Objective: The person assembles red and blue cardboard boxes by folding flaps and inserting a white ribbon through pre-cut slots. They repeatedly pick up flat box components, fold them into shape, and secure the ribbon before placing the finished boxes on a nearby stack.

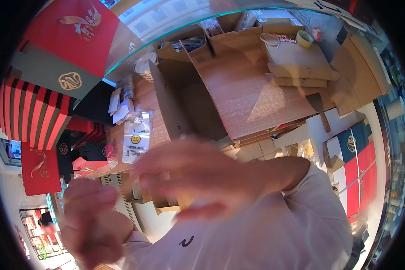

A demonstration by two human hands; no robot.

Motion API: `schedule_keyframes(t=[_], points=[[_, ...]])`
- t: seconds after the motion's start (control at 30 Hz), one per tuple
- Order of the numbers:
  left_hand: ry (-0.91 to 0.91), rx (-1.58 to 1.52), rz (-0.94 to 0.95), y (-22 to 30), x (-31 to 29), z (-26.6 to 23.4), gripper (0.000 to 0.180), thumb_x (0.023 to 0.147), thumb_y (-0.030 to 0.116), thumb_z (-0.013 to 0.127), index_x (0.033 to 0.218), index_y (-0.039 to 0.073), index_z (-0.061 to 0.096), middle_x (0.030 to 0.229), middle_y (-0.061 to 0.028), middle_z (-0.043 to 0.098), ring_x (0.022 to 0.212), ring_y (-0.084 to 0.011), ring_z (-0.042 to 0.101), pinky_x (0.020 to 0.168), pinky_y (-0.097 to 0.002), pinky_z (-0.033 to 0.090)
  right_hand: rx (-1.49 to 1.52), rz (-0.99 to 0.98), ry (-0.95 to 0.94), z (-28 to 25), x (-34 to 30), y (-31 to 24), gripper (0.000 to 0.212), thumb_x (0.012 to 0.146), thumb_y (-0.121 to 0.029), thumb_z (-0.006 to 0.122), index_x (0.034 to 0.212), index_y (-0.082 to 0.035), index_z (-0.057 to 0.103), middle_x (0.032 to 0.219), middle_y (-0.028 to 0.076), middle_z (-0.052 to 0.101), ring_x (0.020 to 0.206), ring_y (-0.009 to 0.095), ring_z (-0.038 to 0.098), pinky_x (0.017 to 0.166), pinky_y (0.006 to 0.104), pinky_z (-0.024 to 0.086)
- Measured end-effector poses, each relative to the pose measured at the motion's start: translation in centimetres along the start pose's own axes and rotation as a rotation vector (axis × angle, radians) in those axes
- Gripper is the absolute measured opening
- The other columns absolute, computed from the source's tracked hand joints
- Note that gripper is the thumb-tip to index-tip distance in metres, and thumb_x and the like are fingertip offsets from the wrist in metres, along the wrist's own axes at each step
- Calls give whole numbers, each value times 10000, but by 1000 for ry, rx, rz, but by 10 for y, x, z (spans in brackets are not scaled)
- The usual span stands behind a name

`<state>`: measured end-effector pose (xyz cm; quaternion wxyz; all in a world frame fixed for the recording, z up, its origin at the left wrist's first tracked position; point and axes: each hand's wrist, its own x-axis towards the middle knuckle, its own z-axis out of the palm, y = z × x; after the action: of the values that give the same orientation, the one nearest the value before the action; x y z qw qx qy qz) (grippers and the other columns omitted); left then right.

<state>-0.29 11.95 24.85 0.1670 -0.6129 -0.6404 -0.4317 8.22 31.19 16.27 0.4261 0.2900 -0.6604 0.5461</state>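
Both of my hands are raised in front of my body and smeared by motion. My right hand (193,168) reaches leftward across my chest, its fingers stretched out and its thumb apart below them. I see nothing held in it. Lower at the left is my left hand (92,220), its fingers too blurred to read. Just beyond my right hand stands an open cardboard box (164,96) on the wooden table (231,78). A white plastic bag (136,140) with a yellow smiley lies left of the box, near the right fingertips.
Red and black gift boxes (33,110) are stacked at the left. Flat cardboard packs (297,67) lie at the back right, carrying a tape roll (304,38). A wooden-handled scraper (318,108) lies at the table's right edge. A glass pane (175,29) borders the far side.
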Motion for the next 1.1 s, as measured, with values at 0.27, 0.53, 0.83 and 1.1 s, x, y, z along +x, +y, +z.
schedule_keyframes(t=[0.27, 0.53, 0.83, 1.1], points=[[-347, 25, 94, 10, 11, 60, 741, 803, 702, 202, 1182, 141, 503, 1187, -271, 485, 1138, -405, 452, 994, -579, 226, 694, 473, -273, -4, -7, -29, 122, 813, -49, 619, 918, -38, 558, 823, 64, 596, 756, 189, 588, 653, 301, 439], [-308, 176, -242, -33, -17, 163, 537, 736, 288, 683, 1135, -26, 507, 1110, -208, 540, 965, -363, 548, 876, -458, 409, 283, 441, 718, -122, -93, -15, 142, 870, -165, 546, 961, -58, 521, 851, 121, 598, 698, 190, 580, 616, 329, 493], [-712, 54, -201, -76, -49, 136, 88, 730, 102, 657, 797, 58, 622, 703, -71, 592, 667, -241, 577, 577, -338, 467, 28, 761, 648, -128, -108, 28, 162, 875, -103, 500, 1017, -59, 563, 760, 26, 549, 602, 56, 465, 505, 194, 357], [-215, 170, -617, -122, -26, 94, 329, 830, 164, 602, 1114, 10, 541, 1079, -135, 585, 1007, -238, 559, 840, -346, 434, -962, 481, -500, -100, 43, 148, 156, 763, -191, 635, 876, -83, 643, 821, 113, 632, 775, 281, 615, 652, 365, 479]])
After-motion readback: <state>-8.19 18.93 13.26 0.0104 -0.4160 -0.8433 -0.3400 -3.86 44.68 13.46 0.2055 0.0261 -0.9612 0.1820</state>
